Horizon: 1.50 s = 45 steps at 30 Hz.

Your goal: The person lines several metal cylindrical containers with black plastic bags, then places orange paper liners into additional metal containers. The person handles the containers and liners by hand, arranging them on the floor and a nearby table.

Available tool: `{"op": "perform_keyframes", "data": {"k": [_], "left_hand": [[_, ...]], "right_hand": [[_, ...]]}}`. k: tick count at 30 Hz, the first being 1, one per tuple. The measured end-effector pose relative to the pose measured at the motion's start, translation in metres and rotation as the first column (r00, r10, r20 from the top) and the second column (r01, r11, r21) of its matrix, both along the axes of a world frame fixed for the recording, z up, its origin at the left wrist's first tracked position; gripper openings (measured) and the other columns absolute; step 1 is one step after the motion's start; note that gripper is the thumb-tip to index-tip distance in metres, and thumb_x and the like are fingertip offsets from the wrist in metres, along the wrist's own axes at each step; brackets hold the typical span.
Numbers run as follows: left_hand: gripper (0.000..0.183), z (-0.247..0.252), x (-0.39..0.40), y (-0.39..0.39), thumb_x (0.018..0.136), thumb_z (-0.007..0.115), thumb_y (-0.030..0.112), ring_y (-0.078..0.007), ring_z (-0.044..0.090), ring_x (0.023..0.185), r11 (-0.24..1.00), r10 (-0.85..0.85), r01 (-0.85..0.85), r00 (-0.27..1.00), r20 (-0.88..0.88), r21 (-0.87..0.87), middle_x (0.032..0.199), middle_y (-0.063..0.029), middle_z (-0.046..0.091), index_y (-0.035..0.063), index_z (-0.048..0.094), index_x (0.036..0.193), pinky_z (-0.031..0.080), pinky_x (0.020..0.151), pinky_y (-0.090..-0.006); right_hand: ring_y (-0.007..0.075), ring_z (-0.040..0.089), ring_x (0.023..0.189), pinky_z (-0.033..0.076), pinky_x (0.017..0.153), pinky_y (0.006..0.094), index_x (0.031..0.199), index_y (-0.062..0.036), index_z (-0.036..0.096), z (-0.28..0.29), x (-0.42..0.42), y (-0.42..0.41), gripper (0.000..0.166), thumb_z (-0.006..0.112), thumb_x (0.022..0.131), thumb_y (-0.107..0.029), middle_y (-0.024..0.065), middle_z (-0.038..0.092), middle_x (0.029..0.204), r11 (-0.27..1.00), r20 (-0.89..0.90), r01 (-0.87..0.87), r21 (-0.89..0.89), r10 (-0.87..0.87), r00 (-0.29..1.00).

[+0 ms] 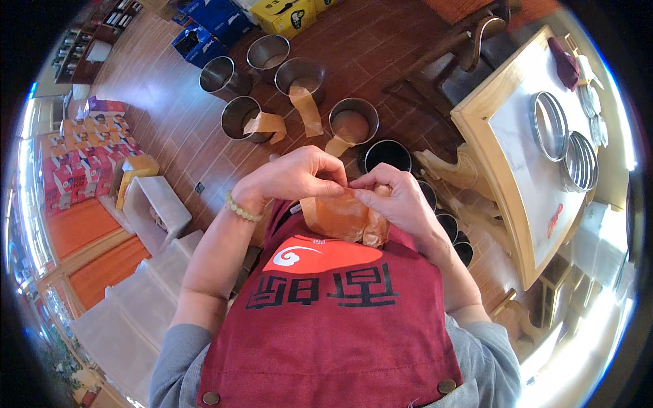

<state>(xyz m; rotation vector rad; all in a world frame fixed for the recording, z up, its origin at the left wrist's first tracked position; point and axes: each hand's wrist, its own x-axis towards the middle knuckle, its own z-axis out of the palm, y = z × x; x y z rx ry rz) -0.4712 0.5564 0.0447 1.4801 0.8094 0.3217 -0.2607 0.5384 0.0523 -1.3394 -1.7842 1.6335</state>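
Observation:
My left hand (pixel 311 173) and my right hand (pixel 390 191) meet in front of my dark red apron (pixel 326 336). Between them they pinch the top edge of a brown-orange paper sheet (pixel 339 217), which hangs down against the apron and is crumpled on its right side. Beyond my hands, several round metal pots stand on the floor. Strips of similar paper hang out of three: the pot on the left (pixel 229 120), the middle pot (pixel 319 76) and the pot on the right (pixel 375 120). A black-looking round pot (pixel 388 157) is just beyond my right hand.
A light wood table (pixel 502 99) at right bears metal rings (pixel 581 163) and a dark red cloth (pixel 563 64). A wooden chair (pixel 479 43) stands behind it. Blue boxes (pixel 204 28) and yellow boxes (pixel 285 18) are at the top. At left are a white bin (pixel 173 204) and stacked red cartons (pixel 76 176).

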Motion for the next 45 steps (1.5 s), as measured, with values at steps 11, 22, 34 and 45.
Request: {"op": "perform_keyframes", "data": {"k": [11, 22, 34, 45], "left_hand": [[0.004, 0.009, 0.0, -0.03, 0.075, 0.061, 0.002, -0.007, 0.051, 0.071, 0.979, 0.194, -0.184, 0.974, 0.115, -0.092, 0.071, -0.0028, 0.058, -0.0009, 0.059, 0.077, 0.041, 0.065, -0.0224], [0.015, 0.008, -0.025, -0.065, 0.075, 0.064, 0.015, -0.0089, 0.05, 0.064, 0.755, 0.652, -0.542, 0.68, 0.336, -0.369, 0.07, -0.0031, 0.055, 0.0019, 0.058, 0.069, 0.039, 0.057, -0.0213], [0.006, 0.008, -0.027, -0.039, 0.084, 0.056, 0.008, -0.0028, 0.047, 0.069, 0.7, 0.696, -0.704, 0.711, 0.102, 0.12, 0.075, 0.0034, 0.054, 0.0033, 0.056, 0.081, 0.039, 0.063, -0.0171], [0.011, -0.006, -0.129, -0.053, 0.084, 0.056, 0.013, -0.0035, 0.048, 0.073, 0.03, 0.988, -0.927, 0.084, 0.129, 0.374, 0.079, 0.0022, 0.056, 0.0024, 0.06, 0.086, 0.038, 0.066, -0.017]], "right_hand": [[0.0184, 0.054, 0.068, 0.042, 0.061, 0.0288, 0.073, -0.0015, 0.059, 0.002, -0.007, 0.002, 0.008, 0.063, 0.071, -0.008, 0.0081, 0.055, 0.07, 0.983, -0.137, -0.162, 0.085, 0.173, 0.975], [0.0119, 0.053, 0.071, 0.042, 0.064, 0.0251, 0.075, -0.0012, 0.06, -0.006, 0.024, 0.0, 0.003, 0.06, 0.073, -0.004, 0.0043, 0.056, 0.073, 0.999, -0.394, -0.029, -0.03, 0.015, 0.919], [0.0052, 0.05, 0.07, 0.041, 0.064, 0.0187, 0.083, 0.0, 0.06, -0.019, 0.026, 0.01, 0.005, 0.058, 0.08, -0.004, -0.0001, 0.057, 0.075, 0.884, -0.217, 0.446, 0.144, -0.411, 0.885], [0.0093, 0.055, 0.073, 0.044, 0.066, 0.0215, 0.086, 0.0002, 0.059, -0.03, 0.053, 0.032, 0.011, 0.057, 0.083, -0.011, 0.0045, 0.06, 0.08, 0.656, -0.335, 0.73, -0.19, -0.743, 0.58]]}}
